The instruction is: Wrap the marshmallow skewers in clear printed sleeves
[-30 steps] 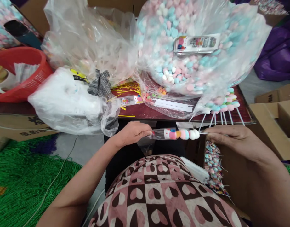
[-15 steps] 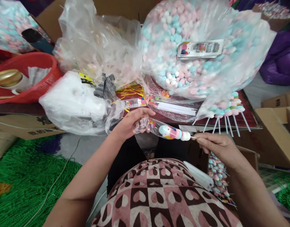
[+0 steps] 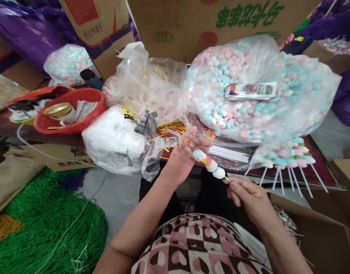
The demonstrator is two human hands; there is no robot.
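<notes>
My right hand (image 3: 247, 196) pinches the thin white stick of a marshmallow skewer (image 3: 210, 165), which slants up to the left. Pink, blue and white marshmallows are threaded on it, and a clear printed bag (image 3: 203, 159) covers its upper part. At the bag's top end is my left hand (image 3: 184, 158), its fingers partly bent around the plastic; the exact grip is partly hidden. Several finished-looking marshmallow skewers (image 3: 291, 161) lie on the table's right end, sticks over the front edge. Yellow twist ties (image 3: 175, 127) lie beyond my left hand.
A large bag of marshmallows (image 3: 303, 102) bears a stack of printed bags (image 3: 251, 90). On the left are a red basket (image 3: 99, 110) and a white plastic bag (image 3: 112, 137). An open carton (image 3: 320, 232) stands low at right; green cords (image 3: 63, 217) cover the floor at left.
The view has tilted up, showing more cartons behind the table. My hands have come closer together; the skewer sits deeper toward my left hand and tilts more steeply.
</notes>
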